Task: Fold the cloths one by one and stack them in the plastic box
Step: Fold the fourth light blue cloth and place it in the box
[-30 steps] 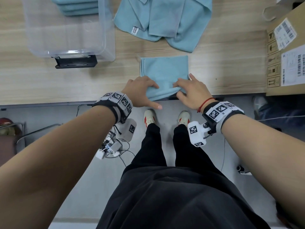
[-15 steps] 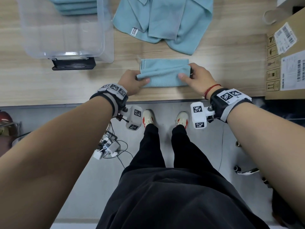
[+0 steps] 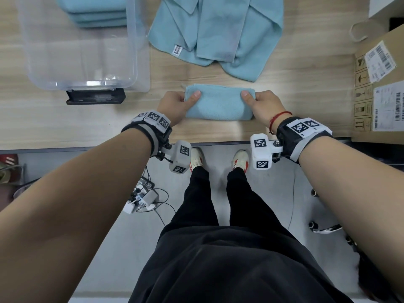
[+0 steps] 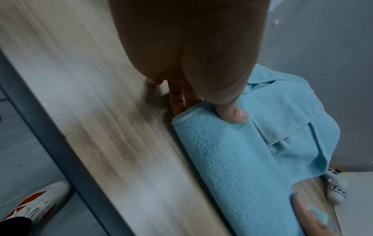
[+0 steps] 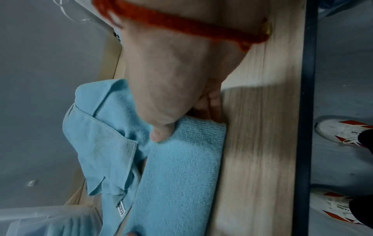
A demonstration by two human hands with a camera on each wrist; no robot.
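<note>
Light-blue microfibre, folded into a narrow rectangular cloth [image 3: 219, 102], lies near the front edge of the pale wood-grain table [image 3: 306, 101], pinched at its left end by the left hand [image 3: 175, 104] and at its right end by the right hand [image 3: 265, 106], thumbs on top. For a clean fold, the edges should be kept aligned and the layers pressed flat before lifting. The clear plastic box [image 3: 140, 51], far left, holds what seems to be three folded blue cloths [image 3: 96, 12]. A heap of unfolded blue cloths [image 3: 218, 33] waits beyond.
</note>
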